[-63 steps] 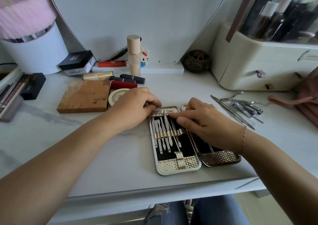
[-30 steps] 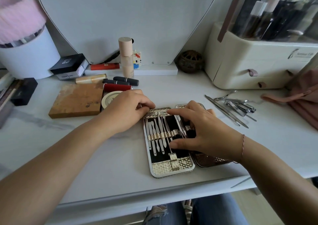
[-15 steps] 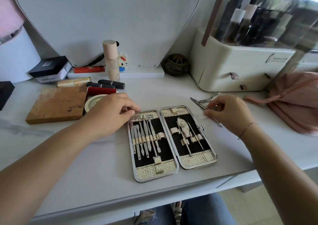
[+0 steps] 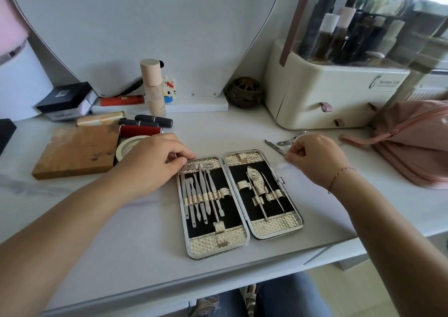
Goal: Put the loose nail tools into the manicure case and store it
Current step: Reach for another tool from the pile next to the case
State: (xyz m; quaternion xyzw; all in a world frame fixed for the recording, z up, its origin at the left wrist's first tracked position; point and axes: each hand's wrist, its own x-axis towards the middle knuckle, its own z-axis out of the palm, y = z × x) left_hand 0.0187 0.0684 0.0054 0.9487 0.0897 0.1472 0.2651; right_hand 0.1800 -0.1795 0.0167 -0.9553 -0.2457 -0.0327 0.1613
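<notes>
Manicure case [image 4: 238,202]: laid open flat near the desk's front edge, so both halves' elastic loops can be reached.
Left hand [image 4: 155,161]: curled fingers pressed on the case's far-left corner, apparently to steady it; nothing seen grasped.
Right hand [image 4: 312,157]: just right of the case, fingertips pinched on a slim loose tool [image 4: 274,147], judged next for loading.
Cuticle nipper [image 4: 292,139]: lying loose beyond the case's right half, touching that tool.
Empty loops: seen in the right half.
</notes>
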